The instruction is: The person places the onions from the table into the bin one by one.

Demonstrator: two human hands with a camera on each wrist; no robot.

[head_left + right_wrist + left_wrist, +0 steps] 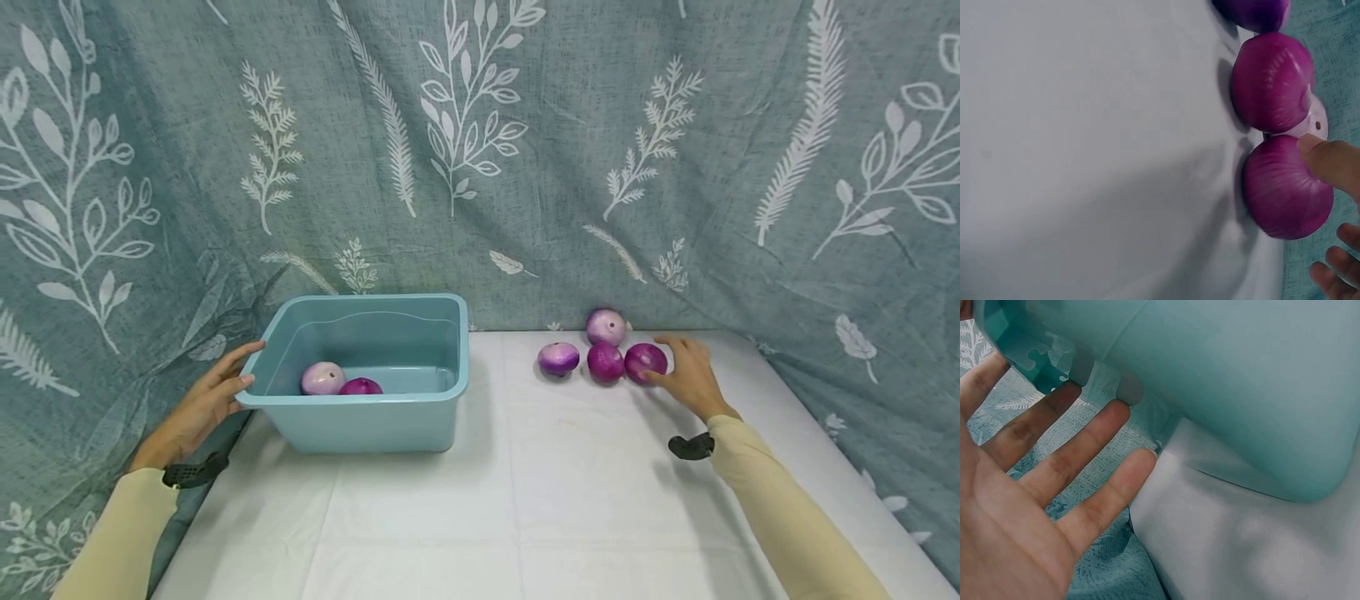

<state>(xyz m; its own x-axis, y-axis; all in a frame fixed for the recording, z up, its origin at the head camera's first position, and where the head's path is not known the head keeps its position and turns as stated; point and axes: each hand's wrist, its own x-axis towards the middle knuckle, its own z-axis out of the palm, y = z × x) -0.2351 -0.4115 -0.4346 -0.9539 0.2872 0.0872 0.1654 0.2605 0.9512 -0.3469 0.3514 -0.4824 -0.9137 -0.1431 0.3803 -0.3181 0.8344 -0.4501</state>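
At the left, my left hand (201, 406) touches the left side of a light blue plastic tub (360, 429), its fingers spread and fairly straight in the left wrist view. Inside the tub sit a pale purple onion (322, 378) and a dark red onion (361, 386). My right hand (688, 375) is at the rightmost red onion (645, 363) on the table. In the right wrist view the thumb (1332, 164) overlaps this onion, while the other fingers (1338, 265) stand apart from it.
Left of that onion lie another red onion (605, 362) and a purple-and-white one (558, 358). A paler onion (606, 327) sits behind them at the table's back edge. White cloth (517, 500) covers the table; a patterned teal curtain (555, 167) hangs behind and at both sides.
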